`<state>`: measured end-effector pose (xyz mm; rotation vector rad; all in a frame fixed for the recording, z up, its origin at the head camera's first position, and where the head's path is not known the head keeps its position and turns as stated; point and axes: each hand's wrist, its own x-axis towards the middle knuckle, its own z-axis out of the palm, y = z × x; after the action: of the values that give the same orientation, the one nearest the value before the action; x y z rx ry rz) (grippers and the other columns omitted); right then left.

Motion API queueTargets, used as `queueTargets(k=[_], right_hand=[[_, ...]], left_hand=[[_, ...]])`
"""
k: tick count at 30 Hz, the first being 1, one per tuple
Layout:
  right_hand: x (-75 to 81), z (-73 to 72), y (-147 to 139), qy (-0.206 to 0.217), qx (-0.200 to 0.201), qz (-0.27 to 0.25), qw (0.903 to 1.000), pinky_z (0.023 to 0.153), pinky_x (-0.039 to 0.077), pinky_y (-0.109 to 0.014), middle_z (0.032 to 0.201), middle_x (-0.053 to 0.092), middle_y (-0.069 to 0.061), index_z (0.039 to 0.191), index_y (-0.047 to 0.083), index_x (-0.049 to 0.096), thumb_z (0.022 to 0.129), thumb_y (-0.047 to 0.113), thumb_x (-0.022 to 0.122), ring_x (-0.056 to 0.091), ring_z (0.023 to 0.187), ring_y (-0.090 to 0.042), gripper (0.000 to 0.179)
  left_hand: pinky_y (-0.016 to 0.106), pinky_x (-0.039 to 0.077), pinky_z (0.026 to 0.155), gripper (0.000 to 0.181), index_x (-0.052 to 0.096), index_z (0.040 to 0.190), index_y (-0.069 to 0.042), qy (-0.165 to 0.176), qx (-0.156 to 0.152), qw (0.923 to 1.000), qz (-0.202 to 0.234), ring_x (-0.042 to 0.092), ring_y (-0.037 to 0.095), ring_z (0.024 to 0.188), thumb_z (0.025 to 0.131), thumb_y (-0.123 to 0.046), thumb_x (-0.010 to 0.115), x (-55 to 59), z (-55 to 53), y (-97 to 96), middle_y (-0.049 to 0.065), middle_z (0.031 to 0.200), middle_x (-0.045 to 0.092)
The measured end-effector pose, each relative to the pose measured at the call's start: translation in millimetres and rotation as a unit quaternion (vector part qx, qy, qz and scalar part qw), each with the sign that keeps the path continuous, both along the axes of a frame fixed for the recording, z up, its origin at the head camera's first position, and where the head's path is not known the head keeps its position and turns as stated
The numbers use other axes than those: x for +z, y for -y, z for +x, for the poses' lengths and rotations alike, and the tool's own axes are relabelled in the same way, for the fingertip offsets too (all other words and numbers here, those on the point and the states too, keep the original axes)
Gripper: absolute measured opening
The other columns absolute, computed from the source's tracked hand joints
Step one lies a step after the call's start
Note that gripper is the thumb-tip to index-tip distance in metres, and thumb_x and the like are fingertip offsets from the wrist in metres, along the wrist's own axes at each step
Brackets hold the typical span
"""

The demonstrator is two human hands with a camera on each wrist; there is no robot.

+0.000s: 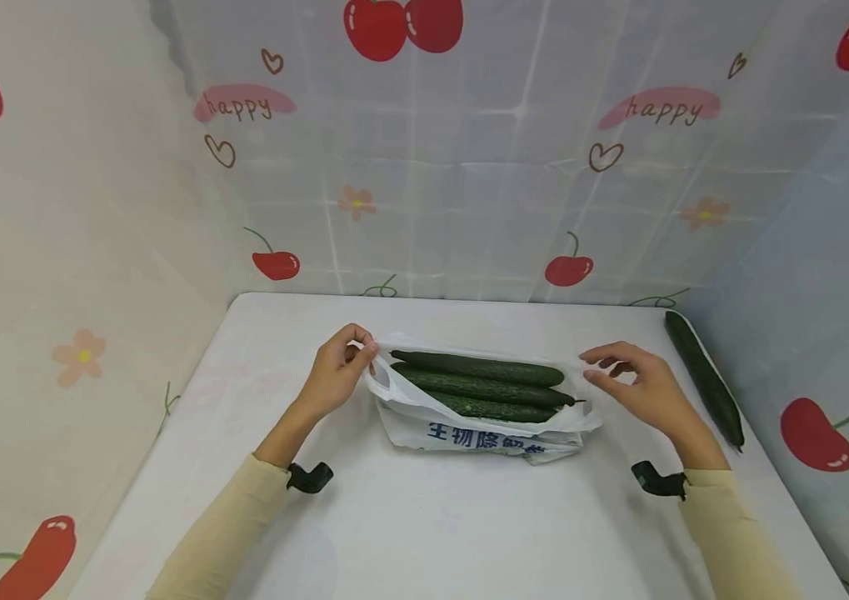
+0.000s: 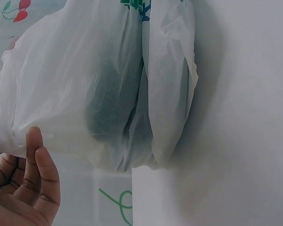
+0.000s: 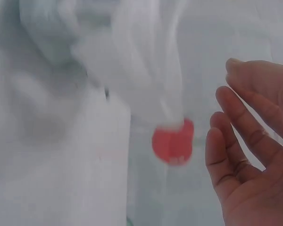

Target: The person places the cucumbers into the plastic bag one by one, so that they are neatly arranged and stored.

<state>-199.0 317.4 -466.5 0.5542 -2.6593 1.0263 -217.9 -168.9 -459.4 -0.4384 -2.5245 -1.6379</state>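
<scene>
A white plastic bag (image 1: 424,423) with dark blue printed characters lies on the table, its mouth spread upward. Three dark green cucumbers (image 1: 484,387) lie side by side inside it. At the bag's left end my left hand (image 1: 340,367) pinches the edge by the handle; the left wrist view shows the fingers (image 2: 34,160) at the thin plastic. Off the bag's right end, my right hand (image 1: 637,383) holds nothing, its fingers apart and loosely bent. In the right wrist view a gap shows between those fingers (image 3: 217,150) and the blurred bag (image 3: 132,61).
One more cucumber (image 1: 705,379) lies along the right edge of the white table (image 1: 424,517). Patterned curtains (image 1: 469,167) with cherries and flowers stand behind the table and on both sides. A dark camera mount sits on each wrist.
</scene>
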Motion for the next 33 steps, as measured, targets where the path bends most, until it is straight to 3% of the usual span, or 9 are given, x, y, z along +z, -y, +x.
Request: queueTargets(k=[3,10,13,16,19,22,25,28,33], right_hand=[[1.9,-0.9,-27.3,0.007,-0.056,-0.019,0.9982,0.085,0.047,-0.004,0.118,0.075,-0.007,0.124,0.012,0.077,0.097,0.014,0.080,0.059,0.100,0.006,0.027],[-16.9,-0.6,-87.4,0.039,-0.166,-0.044,0.9843,0.085,0.040,-0.001,0.115,0.058,0.030,0.130,0.006,0.072,0.102,0.026,0.076,0.051,0.101,0.016,0.035],[-30.6,1.1,-107.1,0.057,-0.223,-0.038,0.9724,0.089,0.039,-0.004,0.125,0.065,0.011,0.133,0.004,0.070,0.104,0.031,0.072,0.052,0.107,0.012,0.040],[-41.7,2.8,-122.5,0.090,-0.275,-0.032,0.9567,0.113,0.047,-0.027,0.149,0.062,-0.018,0.141,0.003,0.066,0.106,0.035,0.067,0.061,0.131,-0.016,0.047],[-49.5,4.0,-135.2,0.129,-0.312,-0.028,0.9408,0.123,0.043,-0.049,0.163,0.049,-0.028,0.150,0.004,0.059,0.107,0.039,0.063,0.050,0.147,-0.042,0.055],[-56.6,3.7,-144.4,0.137,-0.330,-0.034,0.9334,0.107,0.048,-0.034,0.161,0.050,-0.028,0.153,0.004,0.056,0.106,0.037,0.065,0.050,0.140,-0.042,0.058],[-62.9,3.8,-149.4,0.131,-0.338,-0.035,0.9313,0.081,0.040,-0.018,0.153,0.054,-0.029,0.151,0.002,0.057,0.104,0.032,0.068,0.056,0.111,-0.017,0.057],[-69.0,3.2,-153.1,0.129,-0.336,-0.027,0.9326,0.073,0.037,-0.015,0.150,0.056,-0.031,0.150,0.000,0.057,0.103,0.026,0.069,0.051,0.102,-0.007,0.055],[-77.4,0.4,-156.7,0.143,-0.345,-0.013,0.9274,0.071,0.036,-0.019,0.153,0.052,-0.034,0.152,-0.001,0.053,0.104,0.023,0.067,0.058,0.116,-0.042,0.056]], left_hand=[[0.021,0.035,0.058,0.014,0.060,0.109,0.003,-0.002,-0.005,1.0000,0.005,0.061,0.037,0.067,0.110,-0.011,0.061,10.2,6.1,-2.3,0.025,0.086,0.065],[0.021,0.036,0.058,0.012,0.060,0.109,0.004,-0.006,-0.004,1.0000,0.005,0.058,0.014,0.063,0.109,-0.009,0.060,12.6,7.2,-1.4,0.024,0.086,0.065],[0.021,0.035,0.059,0.014,0.060,0.109,0.004,-0.003,-0.002,1.0000,0.004,0.059,0.020,0.064,0.110,-0.010,0.061,7.1,3.3,-0.7,0.026,0.087,0.065],[0.021,0.034,0.059,0.015,0.061,0.109,0.003,-0.001,0.000,1.0000,-0.003,0.059,0.026,0.064,0.110,-0.012,0.060,-4.8,-3.8,2.2,0.027,0.088,0.065],[0.022,0.034,0.059,0.016,0.061,0.111,0.000,0.000,0.003,1.0000,-0.009,0.059,0.024,0.063,0.111,-0.015,0.060,-14.1,-8.6,4.9,0.026,0.089,0.067],[0.022,0.035,0.059,0.015,0.062,0.111,-0.004,-0.001,0.004,1.0000,-0.007,0.060,0.024,0.064,0.111,-0.019,0.062,-17.4,-9.6,6.1,0.022,0.089,0.068],[0.022,0.036,0.059,0.016,0.062,0.110,-0.006,-0.005,0.001,1.0000,-0.002,0.061,0.029,0.066,0.110,-0.022,0.063,-17.6,-9.3,6.6,0.018,0.088,0.068],[0.022,0.036,0.059,0.016,0.062,0.109,-0.005,-0.002,-0.002,1.0000,0.002,0.061,0.034,0.066,0.110,-0.020,0.063,-7.6,-3.5,4.2,0.020,0.086,0.067],[0.021,0.034,0.059,0.013,0.061,0.108,0.001,0.002,-0.003,1.0000,0.008,0.053,0.013,0.059,0.109,-0.011,0.062,14.9,8.9,-1.8,0.028,0.085,0.066]])
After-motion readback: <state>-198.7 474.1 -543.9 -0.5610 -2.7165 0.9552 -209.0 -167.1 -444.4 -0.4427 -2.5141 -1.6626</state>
